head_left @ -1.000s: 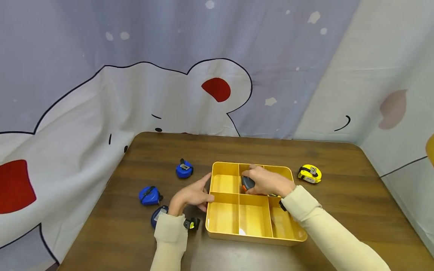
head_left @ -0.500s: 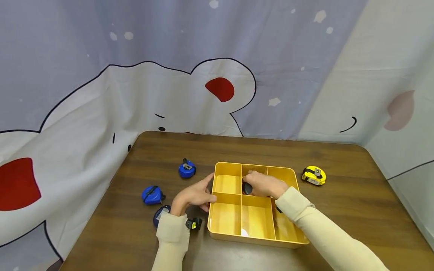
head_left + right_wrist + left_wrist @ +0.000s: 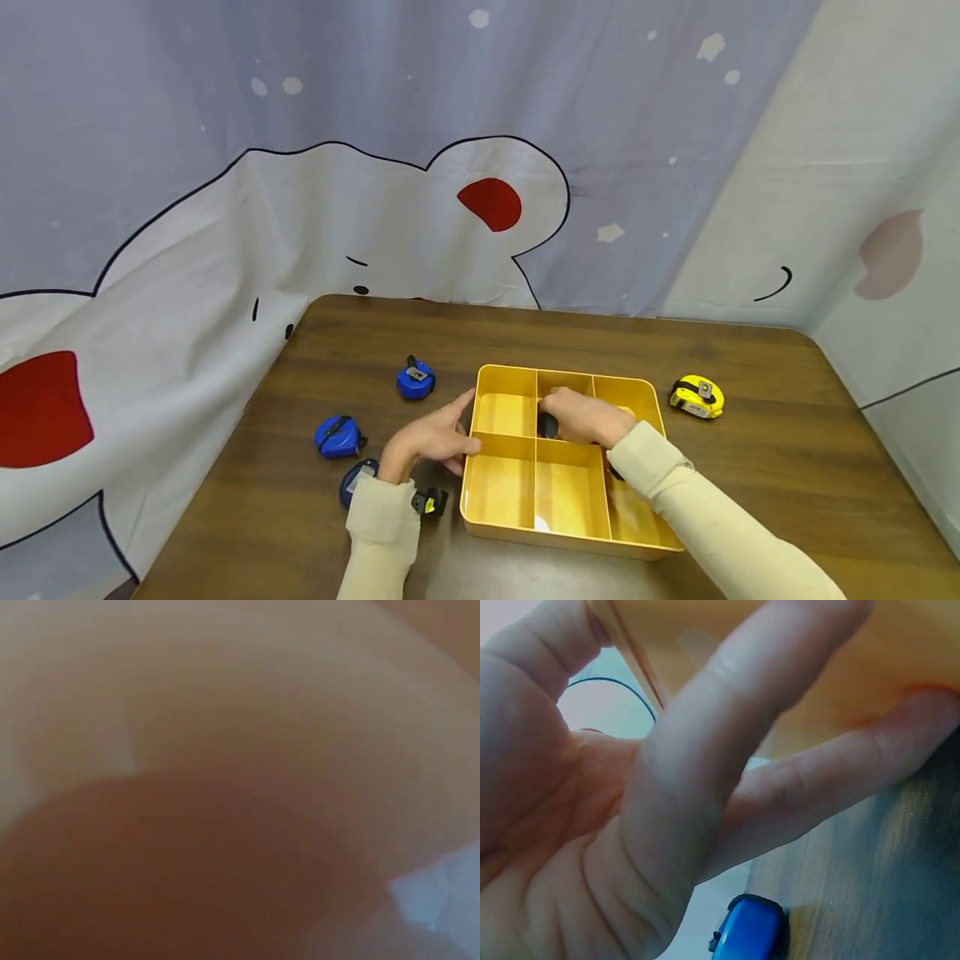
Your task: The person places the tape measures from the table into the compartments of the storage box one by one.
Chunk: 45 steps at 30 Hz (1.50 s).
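A yellow box (image 3: 573, 542) divided into compartments lies on the table. My left hand (image 3: 431, 437) holds its left side, thumb at the rim and fingers against the outer wall; in the left wrist view two fingers (image 3: 840, 780) stretch along that wall. My right hand (image 3: 581, 415) reaches down into the back middle compartment and grips a dark grey tape measure (image 3: 547, 425), mostly hidden by the hand. A yellow thing (image 3: 627, 410) shows partly in the back right compartment behind the hand. Blur fills most of the right wrist view.
Left of the box lie two blue tape measures, one farther back (image 3: 415, 379) and one nearer (image 3: 339, 437). A navy tape measure (image 3: 351, 482) is partly behind my left wrist. A yellow tape measure (image 3: 697, 397) lies right of the box. A printed curtain (image 3: 390, 217) hangs behind the table.
My right hand has lowered the dark grey tape measure deeper into the back middle compartment. The left hand keeps its place on the box, and the head view has shifted slightly.
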Available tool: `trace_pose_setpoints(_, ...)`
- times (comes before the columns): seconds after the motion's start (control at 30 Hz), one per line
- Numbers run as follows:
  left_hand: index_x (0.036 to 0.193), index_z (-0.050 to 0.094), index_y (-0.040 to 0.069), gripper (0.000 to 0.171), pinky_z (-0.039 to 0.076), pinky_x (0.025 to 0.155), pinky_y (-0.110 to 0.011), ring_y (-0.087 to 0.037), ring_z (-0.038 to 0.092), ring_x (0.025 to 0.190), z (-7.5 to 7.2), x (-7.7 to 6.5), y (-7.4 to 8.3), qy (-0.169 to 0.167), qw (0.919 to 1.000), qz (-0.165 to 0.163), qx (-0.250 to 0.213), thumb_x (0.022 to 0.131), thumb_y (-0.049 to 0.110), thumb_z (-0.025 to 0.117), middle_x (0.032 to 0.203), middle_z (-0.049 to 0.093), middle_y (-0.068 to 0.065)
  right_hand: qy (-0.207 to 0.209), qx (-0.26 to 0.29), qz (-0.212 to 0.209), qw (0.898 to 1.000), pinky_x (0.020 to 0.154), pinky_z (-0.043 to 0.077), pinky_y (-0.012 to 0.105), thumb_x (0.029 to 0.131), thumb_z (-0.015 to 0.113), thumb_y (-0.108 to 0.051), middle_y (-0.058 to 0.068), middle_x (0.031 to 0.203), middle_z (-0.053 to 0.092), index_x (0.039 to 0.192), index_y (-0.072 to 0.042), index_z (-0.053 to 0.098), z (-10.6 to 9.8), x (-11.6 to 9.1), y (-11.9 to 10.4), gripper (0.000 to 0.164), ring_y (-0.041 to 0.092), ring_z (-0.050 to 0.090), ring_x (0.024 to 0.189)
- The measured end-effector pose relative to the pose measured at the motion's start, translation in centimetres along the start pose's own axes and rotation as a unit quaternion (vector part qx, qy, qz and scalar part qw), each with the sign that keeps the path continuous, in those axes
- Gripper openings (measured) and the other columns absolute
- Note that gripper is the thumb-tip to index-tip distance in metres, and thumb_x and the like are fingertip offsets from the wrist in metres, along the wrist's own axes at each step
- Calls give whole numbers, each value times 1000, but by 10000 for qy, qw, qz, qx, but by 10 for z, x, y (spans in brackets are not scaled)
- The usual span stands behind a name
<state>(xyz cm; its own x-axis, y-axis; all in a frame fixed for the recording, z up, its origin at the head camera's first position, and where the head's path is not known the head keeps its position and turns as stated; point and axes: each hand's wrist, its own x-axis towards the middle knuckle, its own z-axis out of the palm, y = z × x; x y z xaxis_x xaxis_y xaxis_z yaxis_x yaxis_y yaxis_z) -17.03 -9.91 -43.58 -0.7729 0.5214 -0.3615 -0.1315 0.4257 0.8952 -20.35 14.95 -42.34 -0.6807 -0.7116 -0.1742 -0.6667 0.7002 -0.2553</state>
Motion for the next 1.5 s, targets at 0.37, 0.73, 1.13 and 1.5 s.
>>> trace_pose_setpoints(0.37, 149, 1, 14, 94, 54, 54, -40, -23, 62, 55, -2, 2, -2, 17, 10000, 0, -16, 79, 3, 63, 75, 66, -15, -28, 226, 198, 9995, 64, 43, 27, 79, 71, -15, 6, 83, 58, 94, -5, 62, -7, -5, 0, 20, 15, 48, 71)
trace_pose_setpoints(0.73, 149, 1, 14, 95, 54, 54, -42, -24, 63, 55, -1, 1, -1, -26, 10000, 59, -35, 78, 2, 63, 76, 67, -16, 813, 1459, 194, 9858, 85, 48, 40, 87, 62, -31, 1, 115, 56, 117, -13, 59, -40, -59, 19, 36, 22, 57, 100)
trace_pose_setpoints(1.13, 149, 1, 15, 95, 54, 54, -42, -25, 64, 56, -1, 1, -3, -77, 9998, 150, -51, 78, 3, 63, 75, 68, -13, 1850, 1051, 1113, 9708, 85, 41, 53, 88, 53, -3, 17, 120, 50, 115, -3, 58, -28, -108, 97, 28, 36, 47, 108)
trace_pose_setpoints(1.5, 149, 1, 15, 95, 54, 53, -43, -25, 64, 56, -2, -2, -1, -109, 9996, 253, 27, 78, 3, 64, 77, 68, -15, 1335, 933, 2320, 9590, 76, 30, 71, 84, 63, -19, 33, 130, 30, 125, 0, 51, 3, -123, 144, 47, 57, 28, 108)
